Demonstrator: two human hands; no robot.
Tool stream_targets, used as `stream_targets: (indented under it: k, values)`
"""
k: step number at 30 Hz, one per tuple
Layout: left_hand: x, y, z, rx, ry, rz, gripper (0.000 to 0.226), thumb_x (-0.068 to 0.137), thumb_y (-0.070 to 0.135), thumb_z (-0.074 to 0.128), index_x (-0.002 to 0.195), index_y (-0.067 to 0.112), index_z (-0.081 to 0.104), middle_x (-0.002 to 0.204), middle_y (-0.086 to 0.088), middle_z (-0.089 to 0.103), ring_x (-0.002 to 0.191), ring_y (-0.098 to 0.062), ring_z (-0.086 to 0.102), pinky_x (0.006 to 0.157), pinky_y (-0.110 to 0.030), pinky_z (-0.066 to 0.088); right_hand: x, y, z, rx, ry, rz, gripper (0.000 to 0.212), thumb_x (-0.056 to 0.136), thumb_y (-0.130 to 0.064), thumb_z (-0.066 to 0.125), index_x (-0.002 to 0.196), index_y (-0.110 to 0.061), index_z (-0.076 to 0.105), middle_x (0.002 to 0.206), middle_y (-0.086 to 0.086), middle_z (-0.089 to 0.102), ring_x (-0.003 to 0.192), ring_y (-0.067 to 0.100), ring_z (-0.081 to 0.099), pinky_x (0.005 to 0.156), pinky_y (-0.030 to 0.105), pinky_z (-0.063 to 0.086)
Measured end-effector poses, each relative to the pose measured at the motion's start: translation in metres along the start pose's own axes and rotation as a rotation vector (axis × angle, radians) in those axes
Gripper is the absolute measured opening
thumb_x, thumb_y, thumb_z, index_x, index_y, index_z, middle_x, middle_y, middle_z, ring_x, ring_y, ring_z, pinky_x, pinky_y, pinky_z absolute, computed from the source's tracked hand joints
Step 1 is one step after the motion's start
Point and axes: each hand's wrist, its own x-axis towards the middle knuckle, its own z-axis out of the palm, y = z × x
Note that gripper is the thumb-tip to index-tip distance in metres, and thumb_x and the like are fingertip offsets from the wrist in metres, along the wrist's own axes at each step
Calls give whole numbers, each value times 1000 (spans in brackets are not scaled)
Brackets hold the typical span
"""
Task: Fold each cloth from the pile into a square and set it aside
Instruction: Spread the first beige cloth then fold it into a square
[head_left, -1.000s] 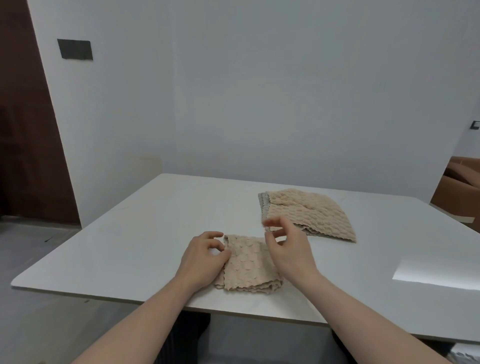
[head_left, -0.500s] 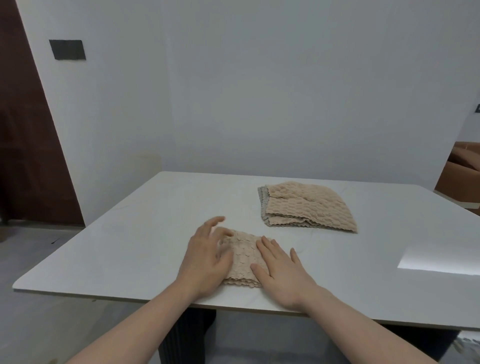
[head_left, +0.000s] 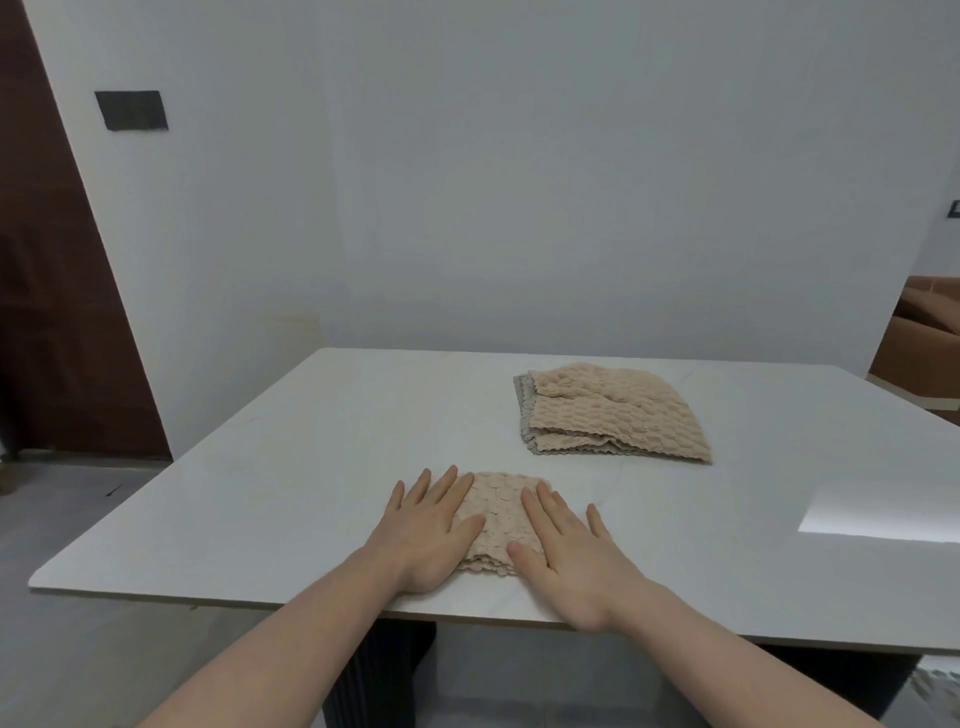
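Note:
A small beige textured cloth (head_left: 497, 514), folded into a thick square, lies near the front edge of the white table (head_left: 291, 467). My left hand (head_left: 428, 530) lies flat with straight fingers, pressing on the cloth's left side. My right hand (head_left: 566, 545) lies flat too, its fingers pressing the cloth's right side. Only the middle strip of the cloth shows between the hands. Farther back and to the right sits a pile of beige cloths (head_left: 613, 413) with a grey one at the bottom.
The table stands against a pale wall. A dark brown door (head_left: 57, 291) is at the left. A brown armchair (head_left: 924, 343) stands beyond the table's right side. A bright patch of light (head_left: 883, 512) falls on the table at the right.
Both hands went from pinching the cloth's edges with curled fingers to lying flat on it. The fingers have spread and straightened, pressing the folded cloth down.

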Motion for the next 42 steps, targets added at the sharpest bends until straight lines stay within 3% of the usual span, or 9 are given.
stream_targets:
  k: [12, 24, 27, 31, 33, 35, 39, 42]
  values:
    - [-20, 4, -1, 1, -45, -75, 68, 105, 59, 6, 163, 27, -11, 170, 14, -12, 157, -20, -17, 125, -51, -13, -17, 0, -5, -10, -47, 77, 79, 101, -64, 13, 161, -20, -12, 169, -5, -16, 155, 12, -17, 126, 46, -12]
    - [-23, 3, 2, -4, 12, -94, 67, 106, 46, 15, 164, 20, -5, 172, 3, -9, 158, -16, -11, 127, -46, -9, -30, 2, 3, 0, 32, 67, 78, 100, -66, 9, 162, -22, -7, 169, -9, -12, 155, 9, -15, 126, 45, -9]
    - [-26, 3, 4, -95, 92, -85, 64, 104, 41, 20, 165, 21, 9, 172, 3, 3, 158, -15, -2, 128, -43, -3, -33, 1, 4, 22, 45, 68, 78, 100, -67, 8, 163, -23, -6, 169, -10, -10, 155, 8, -14, 127, 44, -9]
    - [-32, 2, 4, -212, 330, -135, 50, 105, 36, 31, 148, 23, 53, 165, 1, 33, 152, -18, 27, 126, -37, 17, -35, 2, 0, 161, 87, 81, 72, 102, -63, 8, 163, -25, 8, 170, -11, 6, 156, 7, -3, 127, 40, -4]
    - [-36, 3, 1, -241, 398, -173, 41, 104, 29, 36, 127, 15, 67, 149, -2, 55, 138, -19, 46, 115, -30, 29, -37, -1, -7, 285, 143, 99, 64, 105, -57, 13, 160, -26, 26, 165, -11, 28, 154, 8, 14, 126, 35, 5]
    - [-37, 5, -4, -231, 426, -187, 37, 103, 25, 38, 115, 8, 69, 131, -6, 64, 120, -21, 54, 98, -27, 33, -34, -2, -15, 295, 209, 120, 54, 107, -51, 21, 150, -24, 42, 152, -7, 47, 146, 14, 33, 117, 34, 19]
    - [-35, 5, -2, -237, 376, -177, 40, 105, 37, 34, 112, 18, 69, 130, 2, 64, 126, -22, 51, 104, -32, 34, -16, 1, -18, 88, 178, 124, 68, 102, -64, 19, 161, -32, 18, 160, -8, 35, 146, 20, 26, 118, 44, 20]
    - [-32, 1, 4, -241, 318, -185, 56, 101, 57, 27, 137, 28, 60, 153, 7, 49, 147, -20, 35, 121, -39, 26, -7, 2, -10, 57, 148, 80, 75, 99, -69, 13, 163, -31, 2, 167, -10, 17, 152, 16, 12, 124, 43, 8]
